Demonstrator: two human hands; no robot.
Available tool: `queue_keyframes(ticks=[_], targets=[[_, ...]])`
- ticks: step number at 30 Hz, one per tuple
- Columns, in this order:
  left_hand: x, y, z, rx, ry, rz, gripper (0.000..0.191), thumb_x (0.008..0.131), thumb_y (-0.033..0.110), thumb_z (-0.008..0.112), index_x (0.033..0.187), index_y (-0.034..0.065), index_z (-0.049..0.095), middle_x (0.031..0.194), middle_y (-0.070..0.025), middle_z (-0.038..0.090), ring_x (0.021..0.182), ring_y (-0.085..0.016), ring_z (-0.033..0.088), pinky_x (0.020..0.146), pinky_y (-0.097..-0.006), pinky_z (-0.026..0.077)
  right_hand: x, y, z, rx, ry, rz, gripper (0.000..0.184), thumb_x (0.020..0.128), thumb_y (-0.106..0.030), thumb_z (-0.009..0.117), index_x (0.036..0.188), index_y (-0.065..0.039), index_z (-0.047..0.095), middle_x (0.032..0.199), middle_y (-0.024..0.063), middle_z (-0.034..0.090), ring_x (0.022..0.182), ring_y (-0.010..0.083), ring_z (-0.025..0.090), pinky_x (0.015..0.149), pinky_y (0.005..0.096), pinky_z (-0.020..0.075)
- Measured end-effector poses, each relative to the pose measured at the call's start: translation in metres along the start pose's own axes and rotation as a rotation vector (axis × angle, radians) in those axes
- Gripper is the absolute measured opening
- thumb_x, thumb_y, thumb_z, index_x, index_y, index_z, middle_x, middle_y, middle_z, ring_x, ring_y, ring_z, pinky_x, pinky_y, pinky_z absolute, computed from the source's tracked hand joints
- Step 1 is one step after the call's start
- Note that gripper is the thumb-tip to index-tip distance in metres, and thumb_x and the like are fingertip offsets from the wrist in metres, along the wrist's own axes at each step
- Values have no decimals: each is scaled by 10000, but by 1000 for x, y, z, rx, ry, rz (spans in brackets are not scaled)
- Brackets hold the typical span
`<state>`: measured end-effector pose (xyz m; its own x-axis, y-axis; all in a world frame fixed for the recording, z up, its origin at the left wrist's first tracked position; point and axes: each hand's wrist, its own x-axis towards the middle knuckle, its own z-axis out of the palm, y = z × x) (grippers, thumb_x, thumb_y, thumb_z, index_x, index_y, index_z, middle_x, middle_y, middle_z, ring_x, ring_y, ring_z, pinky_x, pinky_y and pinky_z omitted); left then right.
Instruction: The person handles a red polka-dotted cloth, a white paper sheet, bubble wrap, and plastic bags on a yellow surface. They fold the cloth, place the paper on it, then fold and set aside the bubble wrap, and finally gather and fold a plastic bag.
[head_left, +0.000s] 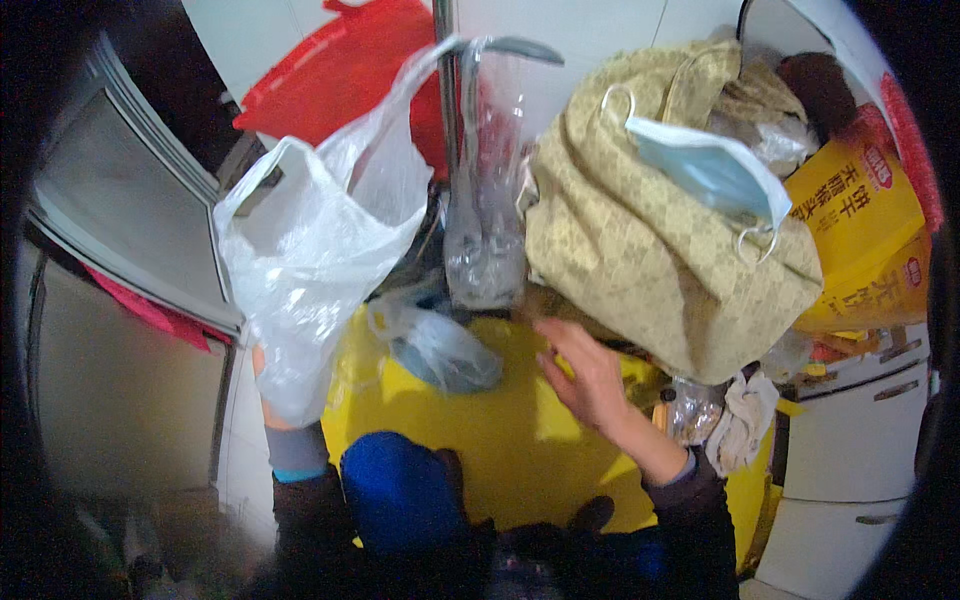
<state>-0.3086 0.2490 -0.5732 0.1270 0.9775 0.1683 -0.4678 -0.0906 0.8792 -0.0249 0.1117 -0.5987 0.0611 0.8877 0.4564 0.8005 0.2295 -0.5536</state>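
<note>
A white plastic carrier bag (307, 262), its handles spread at the top, hides most of my left hand (264, 390); only part of its edge shows beside the bag, so its grip is hidden. My right hand (589, 379) is over a yellow surface (480, 480), fingers apart, with nothing seen in it. To its left lies a knotted clear plastic bag (442, 352) with something dark inside. A patterned beige cloth (645, 247) is draped just beyond my right hand, and a pale blue face mask (712, 169) lies on it.
Behind stand a red plastic item (352, 82) and a clear plastic bag (487, 247) by a metal post. At right are a yellow printed package (862, 225), a crumpled white cloth (742, 424) and white drawers (855, 435). A grey-panelled cabinet (127, 375) stands at left.
</note>
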Motion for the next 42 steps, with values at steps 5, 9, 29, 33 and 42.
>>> queue_keyframes(ticks=[5, 9, 29, 33, 42], targets=[[21, -33, -52, -144, 2, -304, 290, 838, 78, 440, 1063, -86, 519, 1010, -162, 591, 895, -232, 601, 779, -345, 503, 29, 6, 35, -41, 22, 44, 445, 726, -46, 628, 1142, -26, 471, 1142, 145, 497, 745, 272, 601, 640, 325, 493], [38, -55, -65, 149, -72, -103, 317, 842, 129, 438, 1104, -35, 510, 1022, -139, 593, 898, -244, 601, 771, -361, 506, 58, 12, 70, -238, 40, 78, 673, 701, -79, 662, 1278, -49, 316, 1256, 160, 392, 783, 301, 604, 624, 347, 506], [86, -87, -68, -786, 149, -523, 267, 857, 295, 478, 1041, 107, 524, 964, -80, 605, 809, -249, 602, 640, -332, 533, 80, 37, 125, -423, -55, 338, 741, 695, -318, 675, 1263, -9, 313, 1041, 160, 545, 710, 328, 597, 574, 411, 477], [82, -89, -59, -797, 274, -598, 265, 863, 307, 473, 1045, 121, 524, 977, -97, 597, 814, -268, 598, 641, -351, 531, 90, 42, 136, -433, -47, 369, 476, 733, -221, 623, 1147, -47, 464, 894, 134, 579, 682, 317, 593, 568, 399, 472], [83, -103, -61, -557, -50, -445, 331, 875, 245, 460, 1163, 80, 469, 1053, -102, 580, 926, -240, 573, 766, -350, 495, 69, -19, 63, 33, 360, 129, 159, 739, -27, 523, 883, -43, 587, 693, 104, 521, 588, 242, 541, 529, 320, 426]])
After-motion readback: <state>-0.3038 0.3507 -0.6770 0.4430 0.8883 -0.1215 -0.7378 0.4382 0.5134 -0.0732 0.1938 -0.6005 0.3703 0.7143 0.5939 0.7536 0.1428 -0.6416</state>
